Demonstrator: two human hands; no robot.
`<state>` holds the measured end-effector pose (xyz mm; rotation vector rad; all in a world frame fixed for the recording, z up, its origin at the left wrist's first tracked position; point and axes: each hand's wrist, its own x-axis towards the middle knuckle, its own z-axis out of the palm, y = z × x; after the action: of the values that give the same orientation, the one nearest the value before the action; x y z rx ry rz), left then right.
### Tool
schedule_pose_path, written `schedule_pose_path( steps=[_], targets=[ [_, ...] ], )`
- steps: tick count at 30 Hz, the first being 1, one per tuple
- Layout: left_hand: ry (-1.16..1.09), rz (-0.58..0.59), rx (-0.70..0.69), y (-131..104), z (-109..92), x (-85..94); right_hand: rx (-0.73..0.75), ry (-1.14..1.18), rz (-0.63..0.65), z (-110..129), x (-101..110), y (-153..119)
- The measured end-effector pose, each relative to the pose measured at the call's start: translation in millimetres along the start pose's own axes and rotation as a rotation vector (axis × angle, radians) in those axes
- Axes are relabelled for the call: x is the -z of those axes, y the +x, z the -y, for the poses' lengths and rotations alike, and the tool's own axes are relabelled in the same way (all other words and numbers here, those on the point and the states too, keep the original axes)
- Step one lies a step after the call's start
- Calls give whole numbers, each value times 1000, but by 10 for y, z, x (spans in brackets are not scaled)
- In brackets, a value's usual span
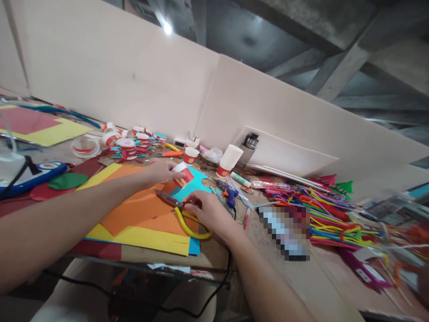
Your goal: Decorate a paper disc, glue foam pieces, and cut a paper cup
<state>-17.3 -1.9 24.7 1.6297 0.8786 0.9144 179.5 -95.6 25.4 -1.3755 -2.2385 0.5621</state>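
Note:
In the head view my left hand [161,172] is closed round a small red-and-white paper cup [183,176], tipped on its side. My right hand [206,206] is closed at the scissors [193,229], which have yellow handles and dark blades pointing left, just below the cup. Some of its fingers are hidden behind the hand. Beneath both hands lie sheets of orange paper [134,212], yellow paper [147,240] and a cut piece of light-blue paper [199,181].
Behind stand a stack of paper cups [231,158] and a dark bottle [248,150]. A blue glue gun [231,194] lies right of my right hand. Pipe cleaners [331,219] heap at the right; decorated cups [128,150] cluster at back left. A black cable [134,302] hangs below the edge.

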Motion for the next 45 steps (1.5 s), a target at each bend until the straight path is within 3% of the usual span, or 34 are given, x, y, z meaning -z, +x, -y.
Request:
schedule_pose_path(
  steps=[3, 7, 12, 16, 23, 27, 32, 37, 41, 45],
  targets=[
    [-245, -75, 17, 43, -7, 45, 46, -165, 59, 56, 16, -54],
    [-540, -114, -59, 129, 24, 118, 44, -273, 156, 101, 93, -121],
    [-720, -268, -3, 183, 46, 203, 71, -302, 256, 89, 160, -143],
    [-801, -302, 25, 170, 18, 231, 49, -361, 204, 51, 114, -131],
    [-895, -418, -47, 182, -38, 285, -51, -362, 41, -7, 62, -127],
    [-964, -443, -82, 194, -50, 318, -57, -191, -93, -9, 70, -43],
    [-921, -304, -145, 176, -42, 261, 42, 202, -228, -72, 60, 19],
    [-784, -245, -210, 110, -29, 91, 26, 524, -310, -112, 5, -7],
    [-817, -193, -157, 35, -59, -96, -76, 657, -434, -60, -24, 36],
    [-727, -153, -205, -30, -102, -263, -177, 824, -557, 6, -18, 116]
  ],
)
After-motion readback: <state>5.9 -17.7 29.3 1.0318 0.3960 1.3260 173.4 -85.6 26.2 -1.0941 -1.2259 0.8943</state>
